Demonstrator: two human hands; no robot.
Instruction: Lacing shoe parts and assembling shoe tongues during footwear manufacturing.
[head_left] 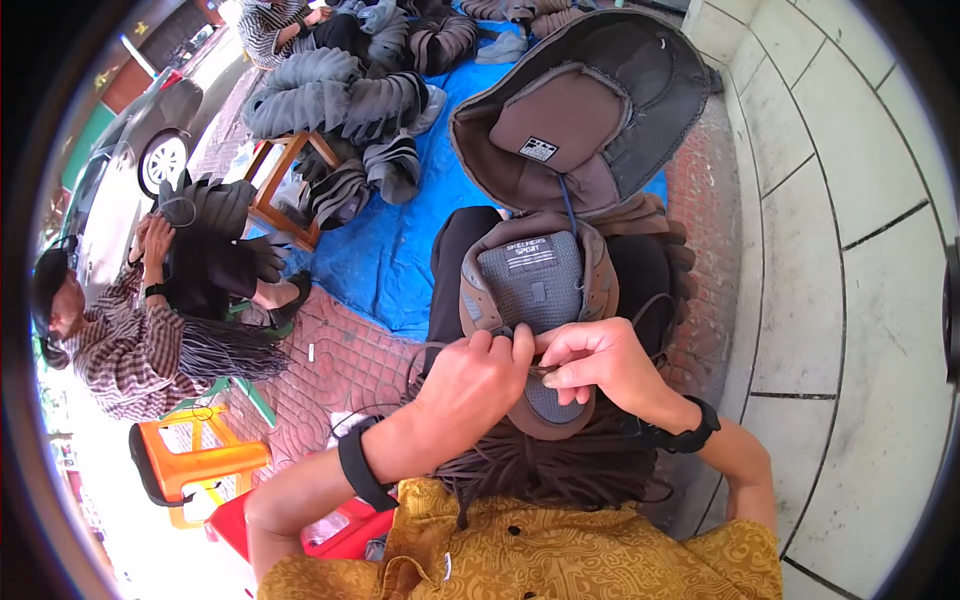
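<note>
A grey-brown shoe upper lies across my dark-trousered lap, its mesh tongue facing up and its toe toward me. My left hand is closed at the left eyelet edge of this upper, fingers curled over it. On the other side my right hand pinches what looks like a dark shoelace close to the eyelets; the fingers partly hide it. A bundle of dark shoelaces rests in my lap below the toe. Beyond the upper sits a larger, open brown upper, with a blue cord between the two.
Stacks of grey shoe uppers lie on a blue tarp ahead, beside a wooden stool. At left a seated person handles black uppers. An orange stool and red container stand nearby. A tiled wall borders my right.
</note>
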